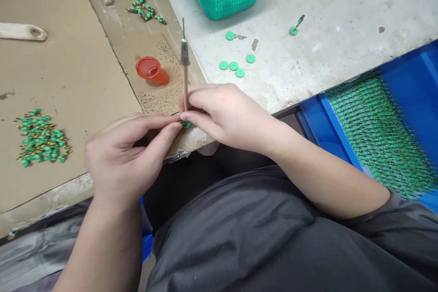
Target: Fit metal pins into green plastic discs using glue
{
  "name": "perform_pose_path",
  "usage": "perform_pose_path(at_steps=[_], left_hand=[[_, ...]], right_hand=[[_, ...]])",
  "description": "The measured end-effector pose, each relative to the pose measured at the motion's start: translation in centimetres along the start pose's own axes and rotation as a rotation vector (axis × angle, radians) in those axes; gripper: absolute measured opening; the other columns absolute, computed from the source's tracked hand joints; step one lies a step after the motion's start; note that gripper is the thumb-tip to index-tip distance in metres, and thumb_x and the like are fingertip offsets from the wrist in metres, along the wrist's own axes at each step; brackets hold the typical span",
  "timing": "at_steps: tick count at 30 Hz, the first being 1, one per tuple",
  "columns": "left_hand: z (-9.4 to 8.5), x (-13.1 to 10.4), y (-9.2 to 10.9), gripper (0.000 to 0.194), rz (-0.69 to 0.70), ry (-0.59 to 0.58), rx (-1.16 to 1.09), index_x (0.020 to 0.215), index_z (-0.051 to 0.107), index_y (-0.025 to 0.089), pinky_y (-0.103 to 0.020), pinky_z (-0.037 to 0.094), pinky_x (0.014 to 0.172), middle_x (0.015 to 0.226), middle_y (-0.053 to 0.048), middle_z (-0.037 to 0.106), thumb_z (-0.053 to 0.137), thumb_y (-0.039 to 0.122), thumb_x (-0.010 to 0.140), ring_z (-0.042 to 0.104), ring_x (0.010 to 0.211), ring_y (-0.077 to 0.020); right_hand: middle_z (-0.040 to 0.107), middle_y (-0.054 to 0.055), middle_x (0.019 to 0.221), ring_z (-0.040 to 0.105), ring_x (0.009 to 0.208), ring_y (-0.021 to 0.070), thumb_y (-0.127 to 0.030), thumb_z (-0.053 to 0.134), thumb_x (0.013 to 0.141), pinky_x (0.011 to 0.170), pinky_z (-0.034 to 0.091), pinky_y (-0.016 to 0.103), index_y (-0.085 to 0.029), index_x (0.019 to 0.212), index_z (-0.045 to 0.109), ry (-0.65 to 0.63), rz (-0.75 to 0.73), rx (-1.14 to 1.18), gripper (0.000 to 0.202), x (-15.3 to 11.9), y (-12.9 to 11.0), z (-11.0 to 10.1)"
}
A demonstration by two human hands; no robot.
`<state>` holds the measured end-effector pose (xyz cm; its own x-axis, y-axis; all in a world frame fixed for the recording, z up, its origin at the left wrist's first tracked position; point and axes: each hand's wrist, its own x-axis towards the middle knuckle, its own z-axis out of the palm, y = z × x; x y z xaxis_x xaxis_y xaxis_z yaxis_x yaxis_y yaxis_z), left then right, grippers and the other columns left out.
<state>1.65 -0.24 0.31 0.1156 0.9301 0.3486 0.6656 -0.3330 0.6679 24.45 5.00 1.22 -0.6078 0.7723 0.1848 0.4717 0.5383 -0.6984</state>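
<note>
My left hand is closed in a pinch at the table edge, thumb and forefinger on a small dark-and-green piece mostly hidden by the fingertips. A green disc shows right beside those fingertips, under my right hand. That hand's fingers are wrapped round a slim wooden-handled tool, held upright with its metal collar and thin metal tip pointing up. The tool's lower end is hidden in the fingers. Just beyond my hands, a red cup with a wide rim stands on the brown board.
Loose green discs lie on the pale table, one bearing an upright dark piece. Behind stands a green basket of discs. Piles of green-and-yellow pieces lie left. A blue crate at right holds rows of green pieces.
</note>
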Motion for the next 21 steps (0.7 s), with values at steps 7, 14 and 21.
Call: perform_pose_path(at_steps=[7,14,21], left_hand=[[0.0,-0.1,-0.2,0.009,-0.005,0.002,0.007,0.106,0.091,0.031,-0.026,0.061,0.085,0.102,0.003,0.089,0.088,0.03,0.098,0.082,0.091,-0.014],[0.0,0.0,0.2,0.008,-0.019,0.005,0.005,0.105,0.091,0.03,-0.027,0.062,0.086,0.102,0.002,0.089,0.087,0.034,0.098,0.082,0.091,-0.0152],[0.0,-0.1,0.0,0.01,0.021,0.0,-0.004,0.105,0.091,0.031,-0.025,0.06,0.084,0.1,0.004,0.089,0.088,0.026,0.097,0.082,0.089,-0.013]], right_hand=[[0.078,0.004,0.105,0.075,0.1,0.0245,-0.032,0.053,0.119,0.087,0.054,0.036,-0.023,0.1,0.069,-0.04,0.03,-0.024,0.026,0.1,-0.4,-0.1],[0.079,0.005,0.105,0.076,0.105,0.0271,-0.029,0.054,0.119,0.089,0.055,0.039,-0.022,0.105,0.071,-0.088,0.021,-0.063,0.023,0.3,-0.9,-0.4],[0.078,0.003,0.102,0.077,0.103,0.0267,-0.024,0.056,0.115,0.086,0.055,0.038,-0.025,0.102,0.068,-0.077,0.029,-0.012,0.018,0.7,-1.2,-0.4]])
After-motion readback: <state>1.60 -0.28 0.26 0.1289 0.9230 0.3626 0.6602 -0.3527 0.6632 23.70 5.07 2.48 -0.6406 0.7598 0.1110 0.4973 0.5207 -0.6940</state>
